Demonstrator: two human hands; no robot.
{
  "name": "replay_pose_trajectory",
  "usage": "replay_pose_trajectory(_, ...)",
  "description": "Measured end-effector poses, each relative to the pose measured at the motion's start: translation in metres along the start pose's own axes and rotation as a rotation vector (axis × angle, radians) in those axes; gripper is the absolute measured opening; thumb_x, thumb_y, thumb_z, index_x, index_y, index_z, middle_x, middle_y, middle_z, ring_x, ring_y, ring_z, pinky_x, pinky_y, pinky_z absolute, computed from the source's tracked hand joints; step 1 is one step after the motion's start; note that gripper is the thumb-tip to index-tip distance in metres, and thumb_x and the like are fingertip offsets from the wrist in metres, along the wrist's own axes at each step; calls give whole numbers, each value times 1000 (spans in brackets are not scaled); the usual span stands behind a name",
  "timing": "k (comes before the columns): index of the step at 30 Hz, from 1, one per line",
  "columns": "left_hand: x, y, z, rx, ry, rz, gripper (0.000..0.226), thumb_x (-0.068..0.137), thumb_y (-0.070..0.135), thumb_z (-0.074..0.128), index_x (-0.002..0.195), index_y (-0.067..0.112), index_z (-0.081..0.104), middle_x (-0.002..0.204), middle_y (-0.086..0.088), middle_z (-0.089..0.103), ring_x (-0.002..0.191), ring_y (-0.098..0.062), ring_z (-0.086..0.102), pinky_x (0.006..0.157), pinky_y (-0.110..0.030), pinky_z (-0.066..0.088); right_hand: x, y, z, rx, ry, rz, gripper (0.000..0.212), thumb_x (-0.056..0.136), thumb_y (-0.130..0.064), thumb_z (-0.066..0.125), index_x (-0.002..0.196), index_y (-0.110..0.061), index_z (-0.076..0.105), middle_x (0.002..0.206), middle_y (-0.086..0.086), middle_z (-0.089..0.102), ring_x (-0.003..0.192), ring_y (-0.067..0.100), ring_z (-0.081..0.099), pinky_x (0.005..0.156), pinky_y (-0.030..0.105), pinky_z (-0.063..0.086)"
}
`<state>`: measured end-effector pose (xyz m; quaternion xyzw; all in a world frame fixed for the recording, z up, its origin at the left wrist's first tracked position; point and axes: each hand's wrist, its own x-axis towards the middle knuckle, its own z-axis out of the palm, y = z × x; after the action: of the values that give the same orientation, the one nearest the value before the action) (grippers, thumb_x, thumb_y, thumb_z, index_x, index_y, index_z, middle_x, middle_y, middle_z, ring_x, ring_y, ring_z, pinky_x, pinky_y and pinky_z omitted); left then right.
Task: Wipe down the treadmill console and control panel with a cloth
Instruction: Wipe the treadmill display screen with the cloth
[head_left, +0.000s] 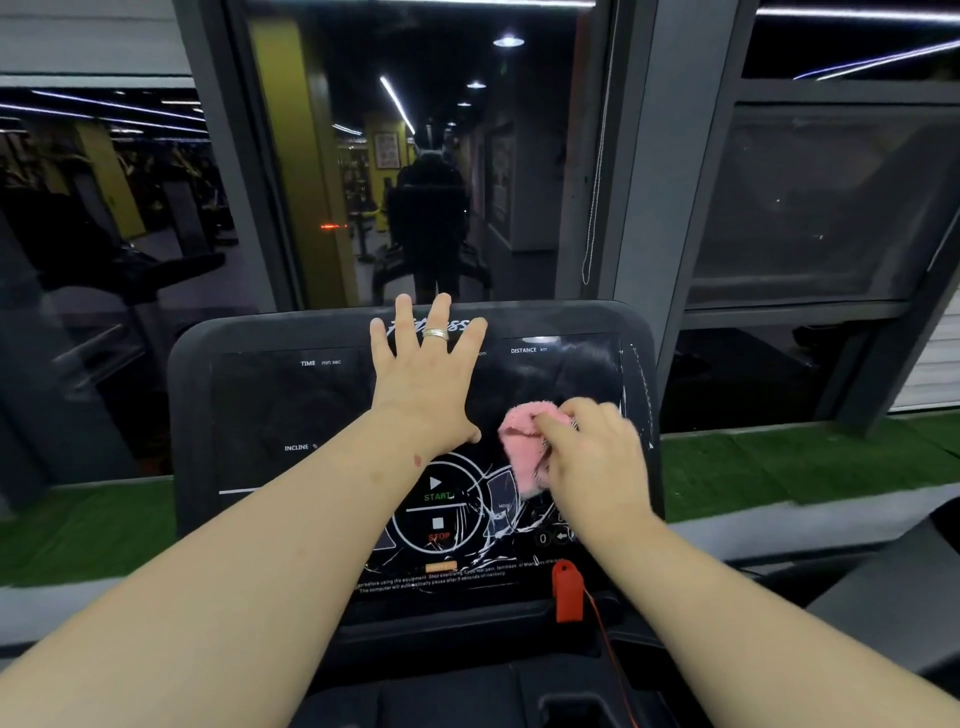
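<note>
On the console: two bare hands rest against the dark treadmill console (291, 410), which stands before a window.
Left hand: the left hand (423, 387) lies flat on the upper middle of the panel, fingers straight and spread, holding nothing; a ring (435, 333) sits on one finger, and the fingertips reach the top bezel.
Right hand: the right hand (592, 452) has its fingers curled round a bunched pink cloth (522, 441) and presses it to the screen.
Cloth: on the right half of the display, below the DISTANCE label (523, 350), just right of the left hand's thumb, and above the round START/STOP control (437, 506).
Panel surface: cracked, peeling film shows around the round control and along the right edge.
Safety key: a red safety key (567, 592) stands at the lower edge of the console, under the right forearm, with a thin red cord (610, 654) trailing down.
Beyond the console: a strip of green artificial turf (779, 462) lies along the window (415, 156), whose glass reflects the gym.
</note>
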<state>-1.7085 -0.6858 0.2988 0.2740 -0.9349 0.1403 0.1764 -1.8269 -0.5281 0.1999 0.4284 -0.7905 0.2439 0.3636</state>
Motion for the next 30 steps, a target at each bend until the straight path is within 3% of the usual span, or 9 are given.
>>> replay_pose_trajectory(4, -1, -1, 1, -6, 5, 6, 135, 60, 71, 84, 159, 36, -1, 169, -9, -14, 151, -48, -19, 120, -69, 0, 0, 1, -5, -69, -141, -372, 34, 66, -17, 73, 98, -27, 73, 98, -1, 61, 82, 28, 50, 70, 36, 33)
replay_pose_trajectory(9, 0, -3, 0, -10, -3, -5, 136, 59, 72, 84, 159, 38, -2, 169, -7, -15, 151, -47, -20, 121, -68, 0, 43, 1, -13, -71, -146, -105, 39, 64, -13, 76, 100, -28, 74, 100, -1, 63, 83, 29, 50, 70, 36, 37)
replay_pose_trajectory(15, -1, 0, -1, -10, -4, -7, 134, 61, 68, 85, 158, 36, -1, 169, -10, -14, 151, -49, -20, 120, -69, 0, -12, 36, -19, -95, -256, -457, 49, 54, -27, 83, 101, -28, 72, 103, -1, 64, 82, 28, 56, 69, 37, 41)
replay_pose_trajectory(19, 2, 9, -4, -59, -18, -28, 124, 64, 58, 84, 156, 33, 4, 168, -12, -14, 149, -52, -21, 120, -69, -2, 16, 47, -17, -45, -119, -119, 36, 68, -13, 66, 101, -23, 75, 97, 3, 64, 76, 31, 54, 65, 38, 42)
replay_pose_trajectory(21, 4, 13, -4, -87, -2, -24, 125, 62, 65, 83, 155, 32, 5, 168, -13, -14, 149, -52, -21, 121, -67, -3, -5, 37, -8, -21, -109, -141, 36, 71, -18, 56, 103, -20, 73, 95, 4, 61, 76, 31, 54, 65, 37, 40)
replay_pose_trajectory(25, 7, 26, 0, -49, 16, 35, 136, 62, 69, 83, 160, 28, -2, 168, -14, -19, 151, -45, -23, 122, -65, -3, -6, 43, -17, -107, -221, -459, 41, 62, -25, 74, 102, -24, 71, 98, 1, 62, 79, 28, 54, 68, 36, 36)
replay_pose_trajectory(28, 9, 31, 2, -48, 11, 21, 140, 62, 69, 84, 160, 31, -8, 167, -14, -22, 150, -46, -25, 121, -66, -4, 31, 49, -21, -66, -131, -173, 38, 61, -12, 75, 98, -23, 74, 94, 3, 63, 76, 29, 53, 66, 36, 37)
replay_pose_trajectory(30, 9, 30, 3, -39, 24, 18, 140, 61, 71, 83, 160, 32, -8, 167, -15, -20, 151, -46, -24, 121, -66, -4, 13, 34, -14, -7, -120, -120, 40, 60, -12, 77, 99, -19, 73, 93, 5, 61, 75, 29, 51, 64, 36, 38)
